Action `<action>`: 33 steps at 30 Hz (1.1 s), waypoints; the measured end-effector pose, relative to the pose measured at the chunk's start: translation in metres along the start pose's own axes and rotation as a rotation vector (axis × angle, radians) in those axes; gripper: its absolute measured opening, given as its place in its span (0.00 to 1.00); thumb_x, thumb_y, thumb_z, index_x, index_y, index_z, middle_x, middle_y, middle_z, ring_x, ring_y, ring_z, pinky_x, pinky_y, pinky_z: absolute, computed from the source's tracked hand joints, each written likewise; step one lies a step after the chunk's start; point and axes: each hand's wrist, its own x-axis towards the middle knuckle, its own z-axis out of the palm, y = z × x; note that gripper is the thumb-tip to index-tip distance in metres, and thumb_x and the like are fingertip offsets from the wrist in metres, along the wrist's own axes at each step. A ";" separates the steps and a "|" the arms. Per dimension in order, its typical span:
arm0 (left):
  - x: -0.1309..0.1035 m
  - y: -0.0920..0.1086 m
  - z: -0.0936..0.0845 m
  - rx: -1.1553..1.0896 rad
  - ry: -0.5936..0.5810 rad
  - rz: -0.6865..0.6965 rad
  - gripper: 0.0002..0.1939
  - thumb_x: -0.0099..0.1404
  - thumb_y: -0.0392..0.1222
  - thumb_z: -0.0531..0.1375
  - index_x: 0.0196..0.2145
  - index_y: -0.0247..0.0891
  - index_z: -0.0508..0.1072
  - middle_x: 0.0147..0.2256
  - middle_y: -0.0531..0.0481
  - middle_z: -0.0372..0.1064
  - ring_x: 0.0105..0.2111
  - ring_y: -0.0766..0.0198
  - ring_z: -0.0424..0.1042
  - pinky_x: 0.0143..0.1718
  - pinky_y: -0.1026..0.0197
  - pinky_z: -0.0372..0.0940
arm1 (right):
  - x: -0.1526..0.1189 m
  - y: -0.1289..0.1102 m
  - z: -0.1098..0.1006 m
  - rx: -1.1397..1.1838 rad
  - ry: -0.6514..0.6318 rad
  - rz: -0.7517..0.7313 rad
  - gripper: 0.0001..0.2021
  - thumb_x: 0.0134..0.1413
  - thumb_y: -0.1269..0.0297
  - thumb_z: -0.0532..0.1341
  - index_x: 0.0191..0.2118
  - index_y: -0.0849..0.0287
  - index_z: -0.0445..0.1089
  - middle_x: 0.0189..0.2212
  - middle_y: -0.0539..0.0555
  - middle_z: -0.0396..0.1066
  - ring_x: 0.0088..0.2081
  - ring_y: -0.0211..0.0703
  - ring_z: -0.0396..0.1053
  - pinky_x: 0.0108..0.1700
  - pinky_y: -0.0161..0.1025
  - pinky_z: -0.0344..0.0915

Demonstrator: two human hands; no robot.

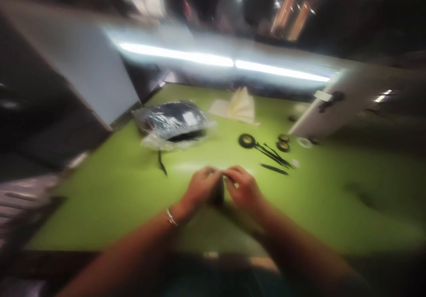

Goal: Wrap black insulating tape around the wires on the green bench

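Over the green table (133,217), near its front middle, my two hands meet at the fingertips. My left hand (202,184) has its thumb and fingers closed on the top of a dark object (217,192), which hangs or stands below the fingers; blur hides what it is. My right hand (242,185) pinches at the same spot, its thumb and fingertips pressed together beside the left thumb. Whatever sits between the right fingertips is too small to name. A bracelet (171,217) circles the left wrist.
Beyond my hands lie a clear plastic bag with dark contents (176,119), a black strip (162,163), an open booklet (241,106), black tape rolls (246,140), black strips (274,155) and a white ring (304,142). White panels (96,70) flank the table.
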 end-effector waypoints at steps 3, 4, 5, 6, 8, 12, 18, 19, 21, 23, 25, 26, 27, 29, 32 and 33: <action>-0.001 0.010 -0.003 0.162 -0.074 0.100 0.11 0.58 0.47 0.62 0.29 0.36 0.74 0.29 0.49 0.72 0.33 0.62 0.68 0.40 0.62 0.62 | 0.001 -0.003 -0.004 0.043 -0.122 0.037 0.11 0.58 0.75 0.53 0.43 0.59 0.70 0.33 0.53 0.70 0.33 0.39 0.68 0.35 0.36 0.66; -0.002 0.013 -0.004 0.199 -0.094 0.119 0.10 0.59 0.47 0.61 0.29 0.37 0.74 0.29 0.50 0.71 0.33 0.62 0.68 0.40 0.62 0.62 | 0.002 -0.004 -0.006 0.017 -0.137 0.030 0.11 0.58 0.74 0.53 0.41 0.59 0.71 0.30 0.53 0.69 0.31 0.38 0.67 0.33 0.35 0.65; -0.003 0.015 -0.004 0.221 -0.108 0.128 0.11 0.60 0.47 0.60 0.29 0.37 0.74 0.29 0.50 0.71 0.33 0.62 0.68 0.40 0.61 0.62 | 0.002 -0.006 -0.008 -0.022 -0.140 0.021 0.10 0.59 0.74 0.53 0.39 0.59 0.71 0.27 0.52 0.68 0.28 0.38 0.66 0.31 0.34 0.63; -0.004 0.017 -0.004 0.231 -0.119 0.130 0.11 0.61 0.47 0.59 0.29 0.37 0.73 0.29 0.49 0.71 0.33 0.61 0.68 0.40 0.61 0.62 | 0.002 -0.008 -0.011 -0.067 -0.134 0.017 0.10 0.59 0.74 0.53 0.36 0.59 0.71 0.25 0.51 0.67 0.27 0.38 0.64 0.30 0.34 0.61; -0.006 0.018 -0.004 0.235 -0.141 0.141 0.12 0.63 0.48 0.58 0.30 0.37 0.73 0.32 0.48 0.72 0.36 0.60 0.69 0.42 0.60 0.62 | 0.001 -0.012 -0.015 -0.154 -0.113 0.029 0.09 0.58 0.73 0.53 0.32 0.59 0.70 0.23 0.50 0.66 0.25 0.37 0.63 0.29 0.34 0.59; -0.007 0.013 -0.002 0.183 -0.213 0.171 0.12 0.60 0.48 0.62 0.36 0.37 0.73 0.37 0.46 0.73 0.40 0.58 0.71 0.44 0.59 0.63 | 0.001 -0.019 -0.019 -0.139 -0.032 0.084 0.06 0.55 0.72 0.56 0.29 0.59 0.68 0.24 0.51 0.69 0.26 0.37 0.65 0.31 0.34 0.60; -0.006 0.012 -0.007 -0.059 -0.401 -0.057 0.19 0.57 0.48 0.65 0.42 0.38 0.66 0.32 0.51 0.70 0.23 0.68 0.69 0.23 0.65 0.65 | 0.006 -0.023 -0.027 0.082 -0.020 0.193 0.05 0.52 0.71 0.58 0.27 0.58 0.67 0.21 0.46 0.67 0.23 0.33 0.61 0.28 0.32 0.58; -0.006 0.014 -0.008 -0.067 -0.423 -0.078 0.20 0.57 0.48 0.64 0.44 0.38 0.66 0.32 0.51 0.70 0.21 0.68 0.68 0.21 0.65 0.64 | 0.007 -0.024 -0.028 0.117 -0.034 0.216 0.04 0.51 0.71 0.58 0.27 0.58 0.67 0.21 0.46 0.67 0.23 0.33 0.61 0.28 0.31 0.58; -0.006 0.017 -0.008 -0.047 -0.439 -0.102 0.20 0.58 0.48 0.64 0.44 0.36 0.67 0.31 0.50 0.70 0.21 0.67 0.69 0.19 0.65 0.65 | 0.008 -0.024 -0.029 0.181 -0.055 0.278 0.04 0.50 0.71 0.58 0.27 0.59 0.67 0.21 0.46 0.67 0.23 0.32 0.60 0.27 0.31 0.57; -0.006 0.020 -0.008 0.004 -0.422 -0.116 0.18 0.57 0.48 0.63 0.40 0.33 0.69 0.28 0.51 0.69 0.20 0.67 0.69 0.18 0.65 0.65 | 0.010 -0.024 -0.029 0.262 -0.082 0.371 0.04 0.49 0.70 0.58 0.25 0.59 0.67 0.20 0.46 0.66 0.23 0.32 0.59 0.27 0.31 0.57; -0.007 0.021 -0.008 0.056 -0.398 -0.116 0.13 0.56 0.44 0.61 0.36 0.32 0.70 0.24 0.53 0.67 0.18 0.68 0.67 0.16 0.66 0.63 | 0.013 -0.026 -0.028 0.359 -0.110 0.467 0.04 0.47 0.68 0.59 0.25 0.60 0.66 0.19 0.46 0.65 0.22 0.32 0.58 0.26 0.31 0.57; -0.007 0.022 -0.008 0.083 -0.382 -0.104 0.10 0.56 0.41 0.60 0.34 0.33 0.71 0.23 0.54 0.66 0.17 0.69 0.65 0.15 0.67 0.62 | 0.014 -0.027 -0.027 0.407 -0.122 0.509 0.04 0.46 0.67 0.59 0.24 0.60 0.66 0.19 0.46 0.65 0.22 0.32 0.58 0.26 0.31 0.56; -0.008 0.022 -0.008 0.112 -0.368 -0.083 0.07 0.56 0.39 0.59 0.32 0.33 0.71 0.22 0.55 0.65 0.17 0.70 0.64 0.16 0.68 0.61 | 0.016 -0.028 -0.027 0.456 -0.133 0.547 0.04 0.45 0.67 0.60 0.24 0.60 0.66 0.19 0.46 0.64 0.22 0.32 0.58 0.25 0.31 0.56; -0.009 0.023 -0.008 0.163 -0.352 -0.028 0.05 0.56 0.36 0.57 0.30 0.33 0.71 0.22 0.55 0.65 0.19 0.71 0.63 0.18 0.69 0.60 | 0.017 -0.030 -0.027 0.565 -0.154 0.617 0.05 0.45 0.65 0.60 0.24 0.60 0.65 0.18 0.46 0.64 0.22 0.32 0.58 0.24 0.31 0.56; -0.010 0.026 -0.009 0.219 -0.363 0.054 0.07 0.59 0.36 0.56 0.31 0.33 0.74 0.24 0.54 0.68 0.22 0.70 0.65 0.24 0.67 0.62 | 0.017 -0.029 -0.029 0.733 -0.207 0.730 0.06 0.44 0.64 0.62 0.25 0.60 0.64 0.17 0.44 0.63 0.19 0.30 0.55 0.21 0.30 0.51; -0.010 0.026 -0.010 0.238 -0.369 0.092 0.08 0.60 0.36 0.56 0.31 0.33 0.74 0.25 0.53 0.69 0.24 0.69 0.66 0.26 0.66 0.62 | 0.017 -0.028 -0.029 0.774 -0.218 0.760 0.07 0.44 0.64 0.62 0.25 0.60 0.64 0.16 0.44 0.63 0.18 0.29 0.53 0.20 0.29 0.49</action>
